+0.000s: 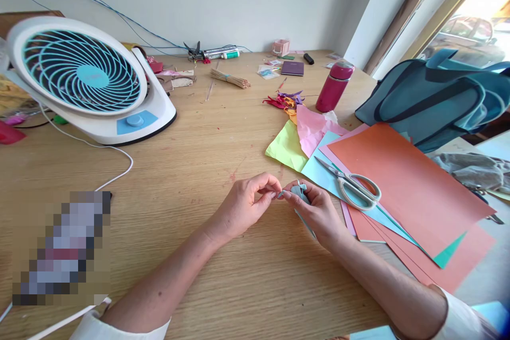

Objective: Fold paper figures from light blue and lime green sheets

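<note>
Wooden desk (179, 180) against a pale wall (247, 0)
Bright daylight fills the window (492, 2) at right (a car (464, 31) shows outside); beside its brown frame (404, 16), the wall turns a corner.

Head view — forward, downward, close over table (179, 170)

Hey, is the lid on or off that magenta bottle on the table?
On: a cap covers the top of the magenta bottle.

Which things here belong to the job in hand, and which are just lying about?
Likely part of the job:
- light-blue piece in the right hand
- scissors
- coloured sheets

Probably just lying about:
- fan
- magenta bottle
- bag
- purple notebook
</note>
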`<state>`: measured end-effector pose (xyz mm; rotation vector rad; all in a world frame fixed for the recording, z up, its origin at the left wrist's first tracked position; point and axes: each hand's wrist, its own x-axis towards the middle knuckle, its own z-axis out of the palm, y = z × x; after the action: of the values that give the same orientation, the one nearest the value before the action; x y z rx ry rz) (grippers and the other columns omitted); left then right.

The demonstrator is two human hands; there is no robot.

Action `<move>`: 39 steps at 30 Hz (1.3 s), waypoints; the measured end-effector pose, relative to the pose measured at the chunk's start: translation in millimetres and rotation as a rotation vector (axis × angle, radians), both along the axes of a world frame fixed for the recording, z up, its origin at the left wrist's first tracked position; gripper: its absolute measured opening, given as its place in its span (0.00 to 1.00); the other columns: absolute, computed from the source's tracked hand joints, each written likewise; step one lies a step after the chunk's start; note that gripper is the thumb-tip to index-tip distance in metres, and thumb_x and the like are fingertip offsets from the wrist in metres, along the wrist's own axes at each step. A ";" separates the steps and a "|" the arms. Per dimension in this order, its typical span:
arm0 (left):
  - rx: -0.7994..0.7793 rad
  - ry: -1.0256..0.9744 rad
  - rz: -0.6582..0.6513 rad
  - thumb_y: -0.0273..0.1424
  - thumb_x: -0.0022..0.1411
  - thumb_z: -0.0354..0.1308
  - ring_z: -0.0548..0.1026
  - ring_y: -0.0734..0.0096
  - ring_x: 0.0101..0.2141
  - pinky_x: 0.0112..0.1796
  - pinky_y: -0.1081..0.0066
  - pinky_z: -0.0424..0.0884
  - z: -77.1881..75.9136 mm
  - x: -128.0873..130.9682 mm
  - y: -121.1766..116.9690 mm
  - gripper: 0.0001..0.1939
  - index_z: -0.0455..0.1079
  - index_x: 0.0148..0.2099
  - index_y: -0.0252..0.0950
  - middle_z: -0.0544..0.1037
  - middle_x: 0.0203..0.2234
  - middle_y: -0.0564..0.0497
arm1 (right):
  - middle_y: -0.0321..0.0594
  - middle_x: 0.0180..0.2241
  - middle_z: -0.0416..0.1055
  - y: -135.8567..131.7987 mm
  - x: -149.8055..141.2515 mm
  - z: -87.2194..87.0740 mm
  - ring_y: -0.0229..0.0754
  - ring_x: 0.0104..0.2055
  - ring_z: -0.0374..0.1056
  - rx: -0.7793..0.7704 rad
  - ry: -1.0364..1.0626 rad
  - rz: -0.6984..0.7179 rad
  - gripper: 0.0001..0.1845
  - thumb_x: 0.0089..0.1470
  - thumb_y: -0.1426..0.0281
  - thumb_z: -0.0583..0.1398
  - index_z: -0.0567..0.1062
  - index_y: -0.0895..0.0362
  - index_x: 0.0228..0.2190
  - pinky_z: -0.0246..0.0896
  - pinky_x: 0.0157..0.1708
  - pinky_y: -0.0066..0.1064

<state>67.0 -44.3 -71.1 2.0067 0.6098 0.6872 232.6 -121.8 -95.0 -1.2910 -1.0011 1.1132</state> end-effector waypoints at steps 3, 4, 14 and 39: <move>0.219 -0.008 -0.015 0.19 0.63 0.54 0.76 0.77 0.35 0.40 0.77 0.69 -0.9 -1.3 1.7 0.09 0.70 0.40 0.38 0.78 0.33 0.56 | 0.31 0.21 0.59 -0.4 1.6 2.2 0.35 0.25 0.50 -0.088 0.130 0.000 0.18 0.46 0.56 0.69 0.72 0.56 0.23 0.44 0.26 0.29; 0.302 -0.004 -0.021 0.20 0.64 0.55 0.75 0.77 0.34 0.39 0.76 0.69 -1.0 -1.7 2.1 0.08 0.70 0.40 0.38 0.78 0.33 0.56 | 0.31 0.20 0.59 -0.7 2.0 2.7 0.35 0.25 0.50 -0.120 0.178 0.005 0.19 0.45 0.56 0.69 0.71 0.56 0.23 0.44 0.26 0.29; 0.777 0.008 -0.101 0.23 0.68 0.53 0.72 0.75 0.31 0.38 0.70 0.64 2.3 -6.5 4.4 0.05 0.70 0.40 0.36 0.79 0.30 0.54 | 0.32 0.21 0.62 -2.6 1.1 4.5 0.34 0.24 0.54 -0.251 0.384 0.097 0.18 0.40 0.57 0.71 0.74 0.56 0.25 0.45 0.26 0.29; -0.127 -0.022 0.116 0.30 0.64 0.57 0.71 0.74 0.31 0.34 0.74 0.68 -11.1 3.8 -2.3 0.05 0.66 0.34 0.36 0.74 0.29 0.53 | 0.30 0.22 0.58 -3.8 -1.4 0.5 0.34 0.24 0.49 0.026 -0.105 0.028 0.16 0.52 0.58 0.66 0.68 0.56 0.27 0.45 0.24 0.28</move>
<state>70.8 -46.6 -82.2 1.8557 0.7424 0.7208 231.3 -125.6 -94.5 -1.3293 -1.1106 1.0596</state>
